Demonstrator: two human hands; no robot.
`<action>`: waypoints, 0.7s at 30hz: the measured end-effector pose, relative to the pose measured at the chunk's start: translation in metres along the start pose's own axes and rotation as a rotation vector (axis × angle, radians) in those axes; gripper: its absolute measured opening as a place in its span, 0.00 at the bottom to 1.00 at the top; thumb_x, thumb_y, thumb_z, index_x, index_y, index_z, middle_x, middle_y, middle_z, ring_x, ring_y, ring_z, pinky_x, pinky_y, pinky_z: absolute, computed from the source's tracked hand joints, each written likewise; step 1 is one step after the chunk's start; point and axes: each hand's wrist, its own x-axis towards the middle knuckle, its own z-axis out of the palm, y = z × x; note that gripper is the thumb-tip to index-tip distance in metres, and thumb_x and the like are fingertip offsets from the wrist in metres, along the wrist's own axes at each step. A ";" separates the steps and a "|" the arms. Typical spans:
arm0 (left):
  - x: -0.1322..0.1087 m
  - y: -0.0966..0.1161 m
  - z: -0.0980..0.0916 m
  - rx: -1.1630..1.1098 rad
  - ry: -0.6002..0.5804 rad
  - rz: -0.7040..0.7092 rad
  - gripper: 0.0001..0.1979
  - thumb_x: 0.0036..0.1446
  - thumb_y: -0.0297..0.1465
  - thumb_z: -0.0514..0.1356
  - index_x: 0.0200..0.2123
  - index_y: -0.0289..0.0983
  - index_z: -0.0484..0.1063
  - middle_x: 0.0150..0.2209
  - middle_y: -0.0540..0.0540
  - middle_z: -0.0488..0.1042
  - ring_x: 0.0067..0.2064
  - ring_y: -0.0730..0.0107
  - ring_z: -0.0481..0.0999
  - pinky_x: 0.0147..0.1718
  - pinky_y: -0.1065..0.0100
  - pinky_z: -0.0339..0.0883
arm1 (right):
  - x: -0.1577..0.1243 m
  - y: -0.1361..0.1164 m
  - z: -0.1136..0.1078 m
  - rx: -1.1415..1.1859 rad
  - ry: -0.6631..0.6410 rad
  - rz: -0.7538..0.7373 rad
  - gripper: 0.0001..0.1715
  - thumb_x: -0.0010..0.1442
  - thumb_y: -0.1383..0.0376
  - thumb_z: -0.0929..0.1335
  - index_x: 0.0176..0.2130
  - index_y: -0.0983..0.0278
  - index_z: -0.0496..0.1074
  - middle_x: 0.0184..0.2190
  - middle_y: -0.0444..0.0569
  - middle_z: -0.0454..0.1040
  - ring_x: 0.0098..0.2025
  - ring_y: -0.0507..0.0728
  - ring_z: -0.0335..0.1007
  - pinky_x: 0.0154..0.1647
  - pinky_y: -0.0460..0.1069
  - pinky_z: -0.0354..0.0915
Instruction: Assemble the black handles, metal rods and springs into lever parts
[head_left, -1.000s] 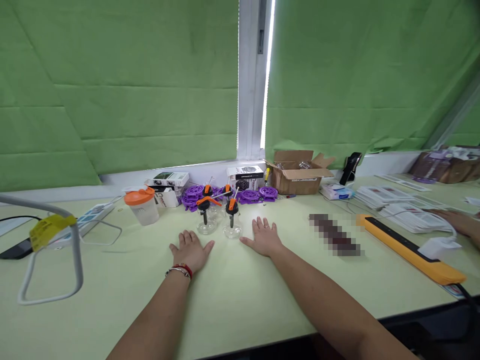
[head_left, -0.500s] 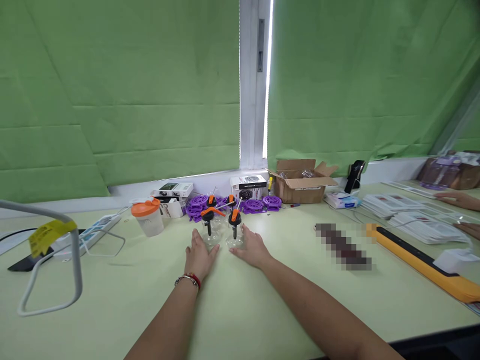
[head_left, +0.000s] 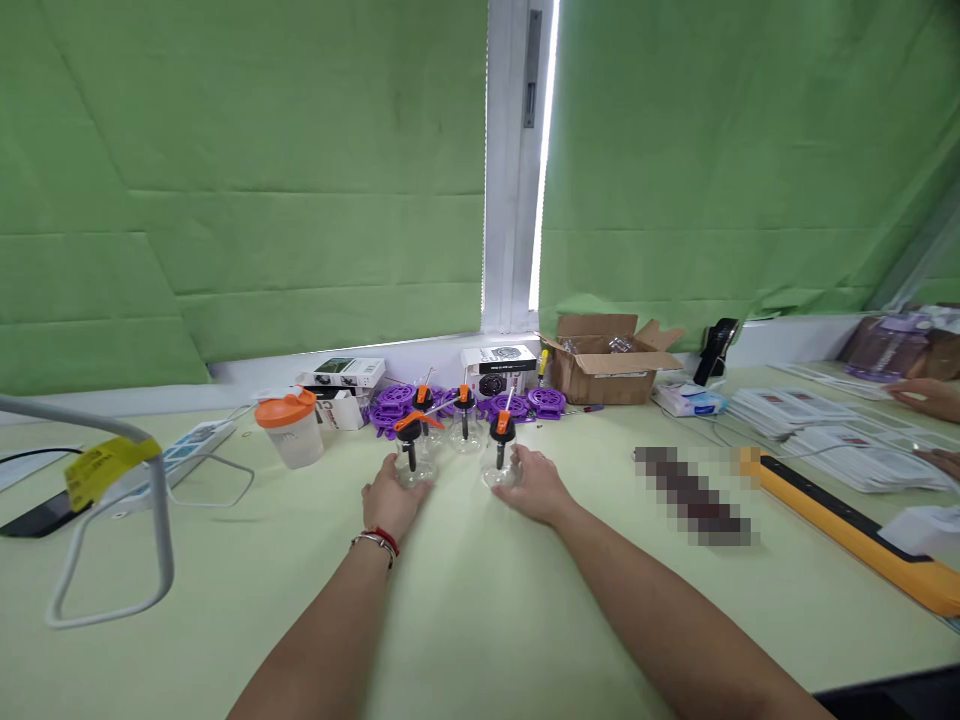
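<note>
My left hand (head_left: pixel 392 500) wraps round the left side of a clear jar (head_left: pixel 420 472) with a black-and-orange lid, its orange flap raised. My right hand (head_left: pixel 538 482) grips a similar clear jar (head_left: pixel 493 470) from the right, with a pale straw sticking up out of its lid. Both jars stand upright on the table, a gap between them. Close behind are two more of these: a rear left jar (head_left: pixel 433 436), partly hidden by the front one, and a rear middle jar (head_left: pixel 465 435).
Purple plastic reels (head_left: pixel 546 402), small boxes (head_left: pixel 499 370) and an open cardboard box (head_left: pixel 604 380) line the wall. Left are an orange-lidded cup (head_left: pixel 291 432), a power strip (head_left: pixel 191 452) and a grey bent tube (head_left: pixel 161 540). Right lie a yellow-black bar (head_left: pixel 847 530), white card stacks (head_left: pixel 784 410) and another person's hand (head_left: pixel 926 397).
My right hand has moved its jar to the right, and my left hand's jar has shifted slightly left. The gap between the two has widened, so the rear middle jar shows more.
</note>
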 end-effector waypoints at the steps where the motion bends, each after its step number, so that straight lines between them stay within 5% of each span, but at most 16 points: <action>1: 0.002 -0.003 -0.002 0.012 0.024 -0.029 0.38 0.45 0.47 0.59 0.57 0.37 0.53 0.48 0.37 0.72 0.48 0.52 0.71 0.46 0.58 0.59 | 0.004 0.007 -0.003 -0.009 0.001 0.032 0.43 0.44 0.49 0.69 0.54 0.65 0.60 0.45 0.55 0.69 0.49 0.62 0.63 0.49 0.52 0.56; 7: 0.024 -0.015 -0.012 0.104 0.169 -0.136 0.37 0.46 0.46 0.59 0.54 0.31 0.54 0.49 0.31 0.70 0.50 0.48 0.70 0.45 0.57 0.61 | 0.031 0.032 -0.011 -0.042 -0.040 0.040 0.39 0.47 0.50 0.68 0.55 0.64 0.60 0.50 0.53 0.67 0.53 0.62 0.60 0.50 0.52 0.55; 21: 0.042 -0.043 -0.011 -0.078 0.103 -0.143 0.40 0.44 0.43 0.62 0.58 0.37 0.50 0.52 0.36 0.67 0.49 0.55 0.71 0.43 0.64 0.64 | 0.063 0.045 -0.004 -0.036 -0.064 0.007 0.37 0.45 0.50 0.69 0.52 0.60 0.61 0.47 0.50 0.69 0.50 0.60 0.61 0.50 0.53 0.55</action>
